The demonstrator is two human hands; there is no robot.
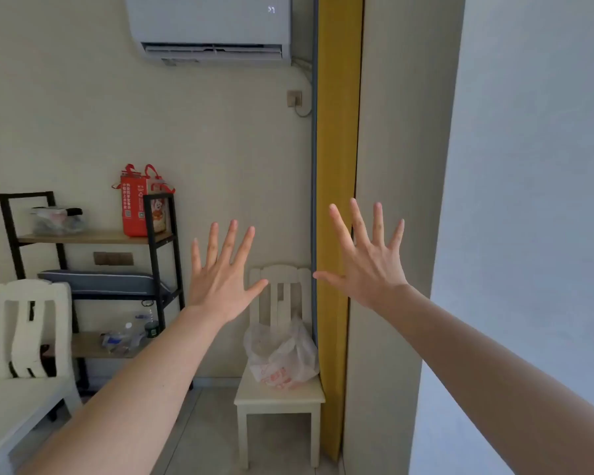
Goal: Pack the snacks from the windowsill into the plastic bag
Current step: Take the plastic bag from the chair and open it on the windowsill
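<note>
Beige wall ahead, air conditioner (pixel 213 25) up top, yellow curtain (pixel 336 166) running down the right, and off to the left a black-framed shelf rack (pixel 158 234) with a red tote bag (pixel 136 204) on its top shelf. Both arms are raised: left grip (pixel 220 286) and right grip (pixel 371 269) are each released, fingers straight and fanned wide, touching nothing. Low between them, the plastic bag (pixel 282 358) sits crumpled on the seat of the cream chair (pixel 278 401), just beside the curtain.
</note>
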